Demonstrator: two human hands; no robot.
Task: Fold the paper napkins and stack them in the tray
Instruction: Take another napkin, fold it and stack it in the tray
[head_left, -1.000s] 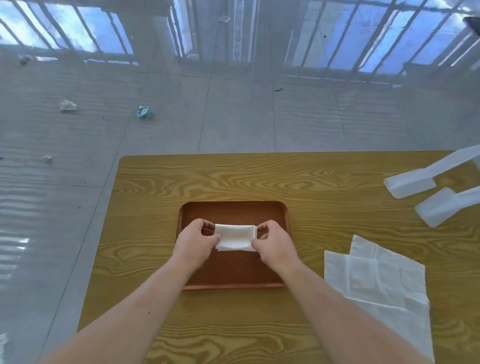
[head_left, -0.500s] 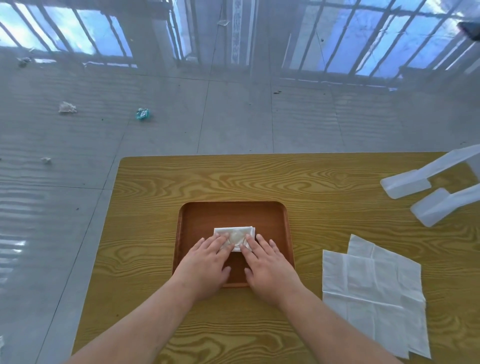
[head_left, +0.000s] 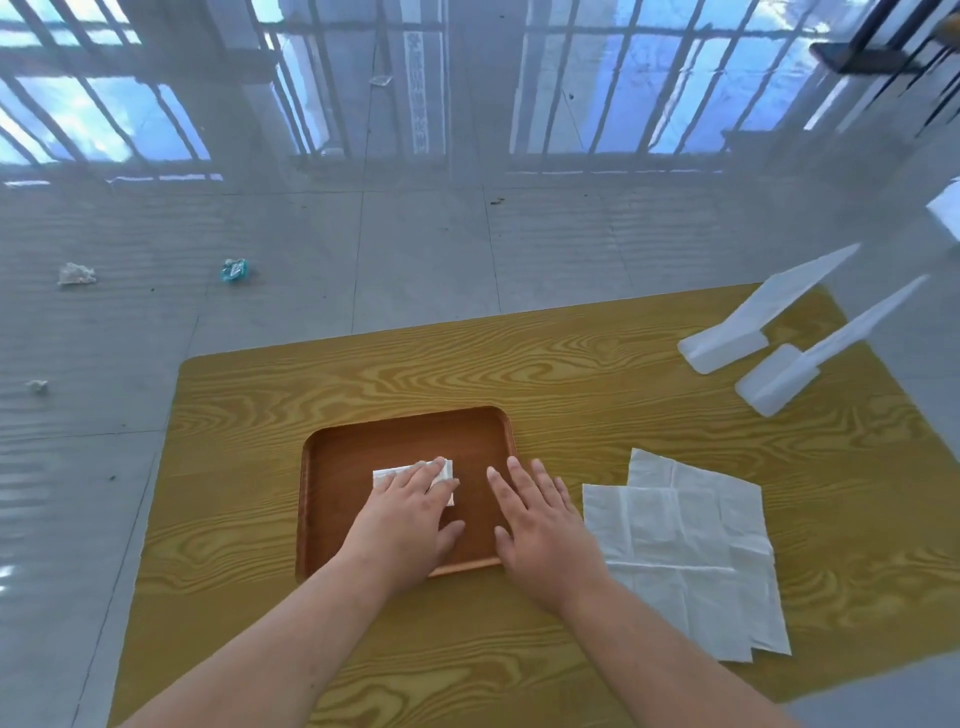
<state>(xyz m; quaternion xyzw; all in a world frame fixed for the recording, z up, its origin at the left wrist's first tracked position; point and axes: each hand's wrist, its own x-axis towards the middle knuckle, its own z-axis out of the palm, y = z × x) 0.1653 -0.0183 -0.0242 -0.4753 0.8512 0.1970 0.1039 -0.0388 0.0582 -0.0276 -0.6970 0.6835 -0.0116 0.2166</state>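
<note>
A brown wooden tray (head_left: 332, 457) sits on the yellow wood-grain table (head_left: 571, 374). Inside it lies a small folded white napkin (head_left: 445, 468), mostly covered by my left hand (head_left: 410, 514), which presses flat on it with fingers spread. My right hand (head_left: 537, 525) is flat and open over the tray's right rim, holding nothing, a little to the right of the napkin. A loose pile of unfolded white napkins (head_left: 685, 551) lies on the table just right of that hand.
Two white plastic pieces (head_left: 748, 332) lie at the table's far right corner. The table's edges run close on the left, far side and lower right. Crumpled scraps (head_left: 234, 270) lie on the grey tiled floor beyond.
The folded napkin was set down in the tray and pressed by both hands. My right hand has since slid off it to the right, and the view has swung left.
</note>
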